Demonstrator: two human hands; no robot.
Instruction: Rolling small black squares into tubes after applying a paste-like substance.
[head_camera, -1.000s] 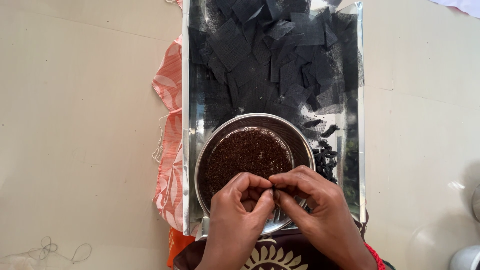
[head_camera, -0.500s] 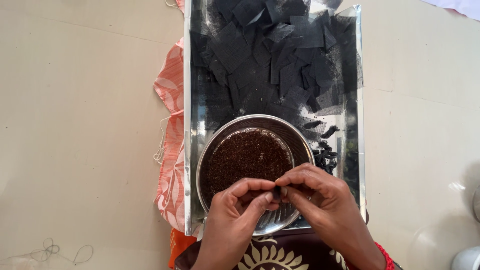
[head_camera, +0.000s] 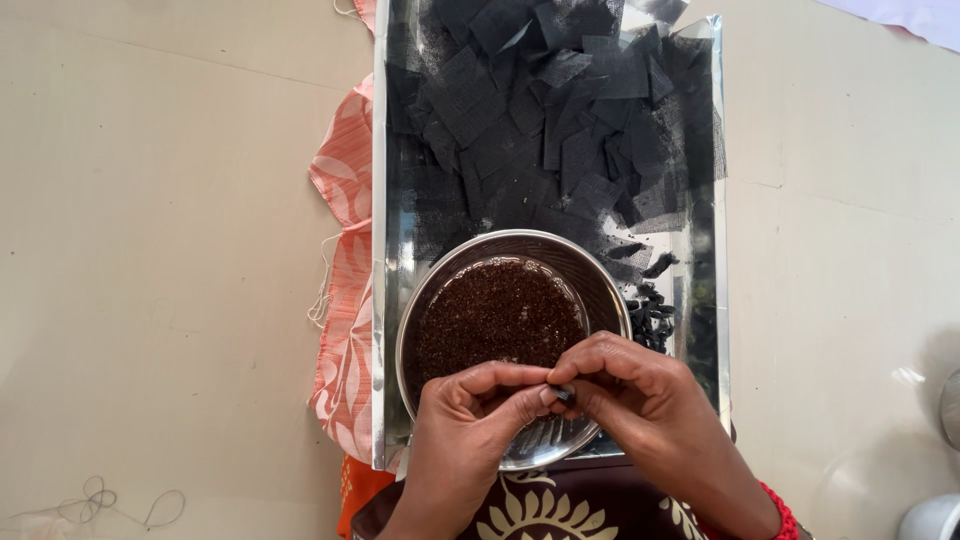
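Pinching 1 small dark piece (head_camera: 565, 393) between them, the left hand (head_camera: 468, 432) and right hand (head_camera: 643, 414) meet fingertip to fingertip over the near rim of the steel bowl (head_camera: 600, 280); the piece is mostly hidden, its shape unclear. Dark brown granules (head_camera: 497, 318) fill the bowl, which sits on a shiny tray (head_camera: 379, 250). Black mesh squares (head_camera: 555, 120) crowd the far end, cut off at the frame edge. Tiny black bundles (head_camera: 652, 312) lie just right of the bowl.

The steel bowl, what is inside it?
The bowl holds a heap of dark brown grains. Its near part is covered by the left hand and right hand, which pinch a small black piece over it.
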